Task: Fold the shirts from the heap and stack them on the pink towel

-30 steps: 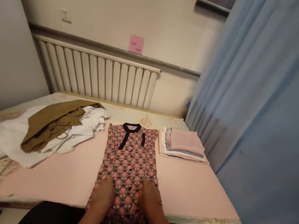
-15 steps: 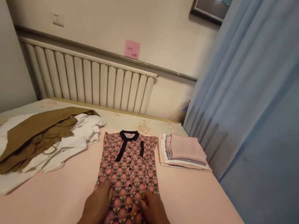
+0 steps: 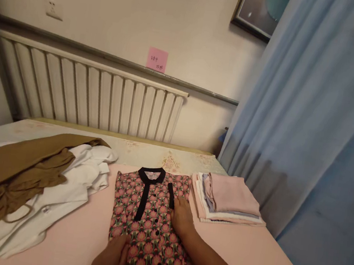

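A floral shirt [image 3: 148, 242] with a black collar, two black tie strips and dark buttons lies face up on the pink sheet, collar away from me. My left hand [image 3: 110, 257] is closed at the shirt's left edge, with the fabric at its curled fingers. My right hand [image 3: 182, 218] lies on the upper right of the shirt, by the shorter black strip, with its fingers stretched flat on the cloth. The shirt's lower end runs out of view at the bottom.
To the left lies a loose heap with a brown garment [image 3: 23, 168] over a white one [image 3: 81, 180]. Folded clothes [image 3: 233, 197] are stacked at the right. Behind the bed stands a radiator [image 3: 103, 96]; a blue curtain [image 3: 284, 121] hangs on the right.
My right hand has moved up the shirt from its lower right side to near the black strip, and its fingers have straightened. My left hand stays at the left edge. The view has shifted.
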Tool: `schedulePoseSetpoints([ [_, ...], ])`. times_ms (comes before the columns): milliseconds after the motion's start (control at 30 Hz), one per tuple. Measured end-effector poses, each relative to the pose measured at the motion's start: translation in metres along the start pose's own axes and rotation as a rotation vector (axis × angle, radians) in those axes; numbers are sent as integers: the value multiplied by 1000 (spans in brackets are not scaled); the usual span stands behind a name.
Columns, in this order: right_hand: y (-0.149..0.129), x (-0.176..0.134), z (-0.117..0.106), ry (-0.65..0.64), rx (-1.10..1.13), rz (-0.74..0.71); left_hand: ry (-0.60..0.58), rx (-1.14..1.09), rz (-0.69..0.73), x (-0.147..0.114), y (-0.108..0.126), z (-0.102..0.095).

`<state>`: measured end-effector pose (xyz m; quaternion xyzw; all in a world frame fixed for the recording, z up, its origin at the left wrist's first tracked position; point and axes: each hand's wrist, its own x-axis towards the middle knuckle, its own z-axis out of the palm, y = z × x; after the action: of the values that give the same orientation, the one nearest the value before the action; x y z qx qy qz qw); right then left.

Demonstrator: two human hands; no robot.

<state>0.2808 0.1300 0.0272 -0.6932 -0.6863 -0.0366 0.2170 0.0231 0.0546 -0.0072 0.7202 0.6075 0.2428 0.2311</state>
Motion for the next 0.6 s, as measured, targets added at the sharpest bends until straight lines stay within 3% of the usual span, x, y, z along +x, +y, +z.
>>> schedulePoseSetpoints([
  [133, 6, 14, 11, 34, 3, 124, -12, 57, 59, 8, -3, 5],
  [300, 1, 18, 6, 138, 73, 230, -70, 84, 49, 9, -1, 3],
  [433, -18, 7, 9, 208, 319, 64, -91, 95, 65, 9, 0, 3],
  [600, -33, -3, 16, 49, 361, -159, -75, 101, 78, 11, -2, 5],
])
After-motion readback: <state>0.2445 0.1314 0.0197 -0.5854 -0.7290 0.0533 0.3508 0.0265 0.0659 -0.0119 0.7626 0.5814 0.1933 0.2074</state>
